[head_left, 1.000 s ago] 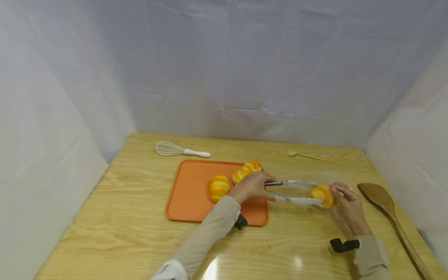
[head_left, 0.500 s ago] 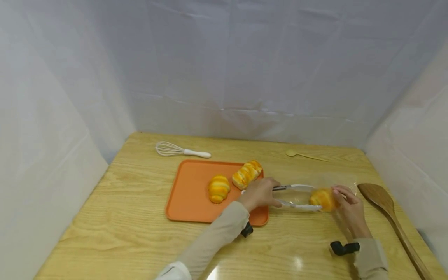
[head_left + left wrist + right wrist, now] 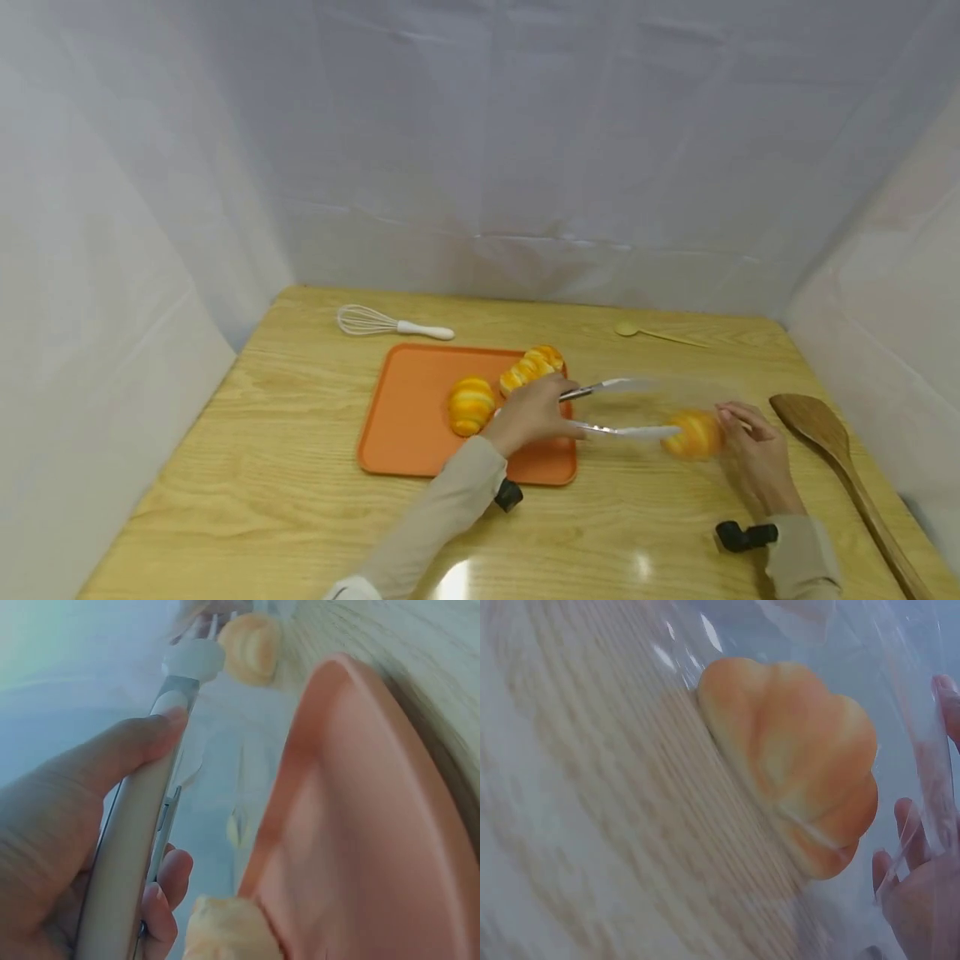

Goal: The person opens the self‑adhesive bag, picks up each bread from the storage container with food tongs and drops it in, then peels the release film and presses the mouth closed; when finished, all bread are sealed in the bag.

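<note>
My left hand (image 3: 534, 410) grips metal tongs (image 3: 615, 408) with white tips, their arms spread apart and pointing right. Just past the lower tip, a golden bread roll (image 3: 693, 433) lies inside a clear plastic bag (image 3: 660, 398) on the table. Whether the tip touches the roll is unclear. My right hand (image 3: 738, 421) holds the bag's far side, fingers curled on the film. The right wrist view shows the roll (image 3: 795, 757) behind plastic, with my fingers (image 3: 911, 847) beside it. In the left wrist view, my left hand (image 3: 112, 847) wraps the tongs (image 3: 142, 817).
An orange tray (image 3: 408, 417) holds two more rolls (image 3: 471, 406) (image 3: 531, 369) beside my left hand. A whisk (image 3: 393, 323) and a small spoon (image 3: 651, 333) lie at the back. A wooden spatula (image 3: 832, 467) lies near the right edge. White sheets wall the table.
My left hand has drawn the tongs back to the left and their arms have spread. The roll has stayed in the bag by my right hand.
</note>
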`<state>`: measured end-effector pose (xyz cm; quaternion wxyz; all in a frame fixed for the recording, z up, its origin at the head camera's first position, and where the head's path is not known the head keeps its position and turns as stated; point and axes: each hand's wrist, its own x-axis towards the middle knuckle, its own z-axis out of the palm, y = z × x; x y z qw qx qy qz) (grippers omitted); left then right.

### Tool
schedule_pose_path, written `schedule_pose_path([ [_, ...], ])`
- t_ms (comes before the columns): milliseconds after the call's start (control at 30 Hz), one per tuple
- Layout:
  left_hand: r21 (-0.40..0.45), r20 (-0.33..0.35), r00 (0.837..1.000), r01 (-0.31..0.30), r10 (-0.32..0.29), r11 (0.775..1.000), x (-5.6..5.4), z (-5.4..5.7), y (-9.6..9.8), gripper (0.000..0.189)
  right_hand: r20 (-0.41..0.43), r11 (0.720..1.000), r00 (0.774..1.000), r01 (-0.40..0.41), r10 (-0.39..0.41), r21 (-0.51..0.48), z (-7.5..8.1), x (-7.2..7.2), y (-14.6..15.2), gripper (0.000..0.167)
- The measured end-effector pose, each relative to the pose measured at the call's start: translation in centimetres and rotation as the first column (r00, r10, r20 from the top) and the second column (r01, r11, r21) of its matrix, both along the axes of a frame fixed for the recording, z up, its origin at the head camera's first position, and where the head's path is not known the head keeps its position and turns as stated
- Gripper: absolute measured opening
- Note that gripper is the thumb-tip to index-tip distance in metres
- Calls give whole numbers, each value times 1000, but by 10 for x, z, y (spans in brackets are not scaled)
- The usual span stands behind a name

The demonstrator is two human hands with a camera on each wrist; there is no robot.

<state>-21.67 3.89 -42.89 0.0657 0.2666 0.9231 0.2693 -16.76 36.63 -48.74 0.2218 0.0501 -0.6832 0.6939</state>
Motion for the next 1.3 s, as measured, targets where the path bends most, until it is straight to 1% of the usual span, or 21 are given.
schedule_pose_path([
  [67,18,-12,1000,-2,2,1000,3,1,-10,69,-8,1000,1000,1,-1,8,-1,0,1,26],
  [133,48,-1,1000,-9,9,999,7,3,-22,71,-19,1000,1000,-2,3,24,-1,0,1,26],
  [267,85,38,998,-48,45,995,18,9,-52,77,-15,997,1000,-18,20,80,-2,-1,3,25],
  [367,94,40,994,-105,101,990,28,15,-79,78,15,992,1000,-27,26,127,-1,-1,3,22],
  [433,89,17,989,-145,144,986,34,18,-98,77,44,986,999,-33,26,161,0,-1,3,20],
  [500,96,0,982,-189,190,977,40,19,-119,77,67,982,997,-42,30,185,1,0,3,19],
  [600,99,-23,967,-248,252,964,48,18,-151,76,88,976,996,-51,33,211,2,1,4,19],
  [700,96,-19,949,-311,314,946,58,16,-181,75,90,979,995,-55,37,196,3,3,4,20],
  [800,52,-21,931,-364,366,930,68,13,-203,74,82,983,996,-55,42,174,3,5,4,22],
  [867,29,-30,923,-382,383,924,73,10,-213,74,78,987,996,-55,43,151,3,6,5,23],
  [933,19,-55,918,-393,393,919,77,7,-219,75,72,988,996,-53,42,146,2,6,5,23],
  [1033,22,-62,907,-415,416,910,81,3,-225,78,62,990,997,-50,42,129,1,4,4,21],
  [1133,19,-60,898,-436,436,900,83,1,-230,80,49,992,998,-53,48,115,1,4,3,21],
  [1233,14,-67,884,-464,464,886,85,1,-238,80,50,993,997,-55,50,107,1,4,2,23],
  [1300,15,-81,870,-487,486,873,85,0,-243,78,60,992,997,-51,44,118,2,4,2,24],
])
